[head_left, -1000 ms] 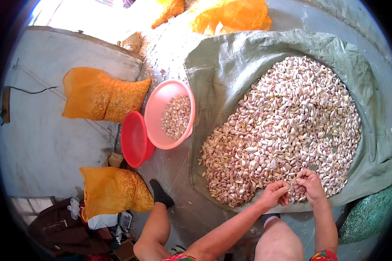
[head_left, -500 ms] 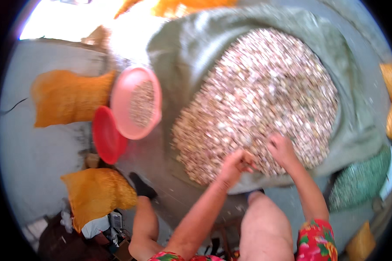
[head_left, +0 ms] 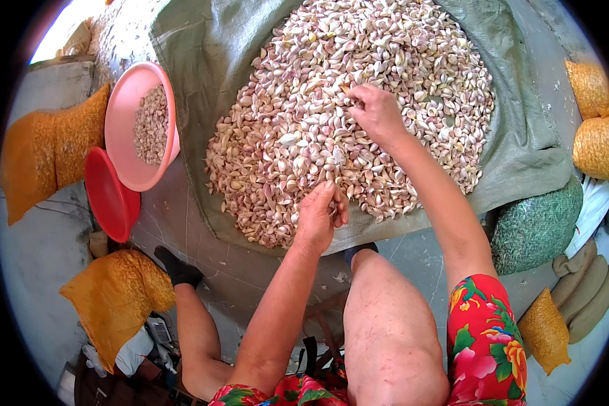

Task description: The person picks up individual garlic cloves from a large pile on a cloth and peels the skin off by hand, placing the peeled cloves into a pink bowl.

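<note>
A broad heap of garlic cloves (head_left: 304, 88), white to pinkish purple, lies spread on a green woven sheet (head_left: 203, 81) in front of me. My right hand (head_left: 377, 116) reaches over the middle of the heap, thumb and forefinger pinched on a small brownish garlic clove (head_left: 346, 88). Closer to me, my left hand (head_left: 321, 213) hovers at the near edge of the heap with its fingers curled in. Whatever lies inside those left fingers is hidden.
At the left, a pink basin (head_left: 123, 128) holding some cloves leans over a red basin (head_left: 111, 196). Orange mesh sacks (head_left: 54, 145) stand at both sides. A full green mesh sack (head_left: 538, 227) sits at the right. My legs flank the sheet's near edge.
My right hand has moved away from me, farther over the heap, and now pinches a clove. The left hand stays near the heap's close edge. The whole view has shifted.
</note>
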`<state>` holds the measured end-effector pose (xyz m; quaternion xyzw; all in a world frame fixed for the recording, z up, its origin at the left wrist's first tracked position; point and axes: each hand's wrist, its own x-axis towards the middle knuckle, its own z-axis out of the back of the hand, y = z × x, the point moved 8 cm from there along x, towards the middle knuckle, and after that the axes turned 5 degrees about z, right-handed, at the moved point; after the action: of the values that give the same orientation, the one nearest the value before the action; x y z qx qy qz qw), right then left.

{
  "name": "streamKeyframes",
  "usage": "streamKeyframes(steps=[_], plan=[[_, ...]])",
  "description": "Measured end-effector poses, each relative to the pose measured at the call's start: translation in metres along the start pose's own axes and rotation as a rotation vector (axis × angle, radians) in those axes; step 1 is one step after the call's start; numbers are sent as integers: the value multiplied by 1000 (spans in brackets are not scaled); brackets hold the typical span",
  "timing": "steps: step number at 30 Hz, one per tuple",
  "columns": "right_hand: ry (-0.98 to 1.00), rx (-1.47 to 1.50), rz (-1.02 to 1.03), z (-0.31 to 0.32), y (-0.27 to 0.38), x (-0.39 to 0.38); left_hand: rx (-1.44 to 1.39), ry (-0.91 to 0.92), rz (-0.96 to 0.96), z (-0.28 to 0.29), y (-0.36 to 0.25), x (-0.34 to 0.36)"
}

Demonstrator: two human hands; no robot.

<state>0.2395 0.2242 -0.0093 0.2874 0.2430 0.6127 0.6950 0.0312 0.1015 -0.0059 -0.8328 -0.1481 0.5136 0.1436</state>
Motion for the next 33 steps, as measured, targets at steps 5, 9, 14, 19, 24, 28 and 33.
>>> streamKeyframes(steps=[5,9,14,19,24,28,33], plan=[[131,-174,24,-26,-4,18,-15,0,-25,6,-10,2],[105,-76,-22,-24,-22,15,-8,-26,-42,4,-10,7],[107,753,-319,-18,-38,-14,25,-32,-183,0,-23,16],[186,1233,-487,-6,-13,-63,42,-101,-241,-27,-45,25],[195,1313,-472,-2,3,-80,200,-84,-424,-51,-68,26],[189,1224,-438,1,9,-84,301,-134,-432,-48,-67,27],[209,953,-373,9,13,-88,335,-130,-398,-49,-59,29]])
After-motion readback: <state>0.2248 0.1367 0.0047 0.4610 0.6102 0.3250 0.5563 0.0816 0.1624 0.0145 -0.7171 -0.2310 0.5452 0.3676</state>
